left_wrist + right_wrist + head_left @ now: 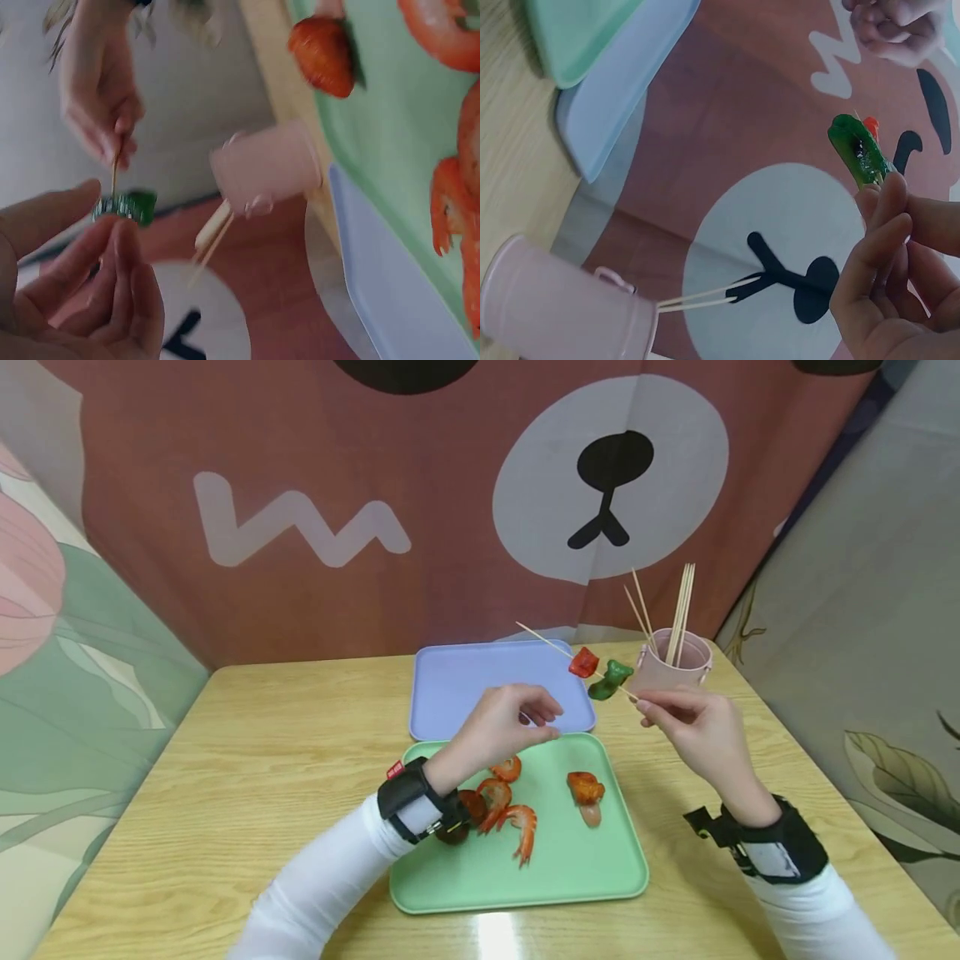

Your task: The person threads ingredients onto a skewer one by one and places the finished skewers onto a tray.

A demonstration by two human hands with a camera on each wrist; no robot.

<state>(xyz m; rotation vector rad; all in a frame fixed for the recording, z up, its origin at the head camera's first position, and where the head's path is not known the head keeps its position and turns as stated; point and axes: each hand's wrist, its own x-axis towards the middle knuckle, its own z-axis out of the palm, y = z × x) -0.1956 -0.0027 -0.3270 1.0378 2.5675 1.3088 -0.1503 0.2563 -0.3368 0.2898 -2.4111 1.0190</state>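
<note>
My right hand [693,727] pinches the lower end of a wooden skewer [542,637] between thumb and fingertips. Threaded on the skewer are a red pepper piece [583,662] and, nearer the fingers, a green pepper piece [612,679]. In the right wrist view the green pepper piece [855,150] sits just past the fingertips, with red showing behind it. My left hand [510,720] hovers over the far edge of the green tray [562,881], its fingers loosely bent, thumb apart and nothing between them. In the left wrist view its fingertips overlap the green pepper piece [139,206].
Several cooked shrimp [522,831] and brown round pieces [454,833], partly behind my left wrist, lie on the green tray. At its right is an orange-brown chunk [585,787] beside a small sausage [591,815]. Behind stand a purple tray [480,681] and a pink bucket [660,675] of skewers.
</note>
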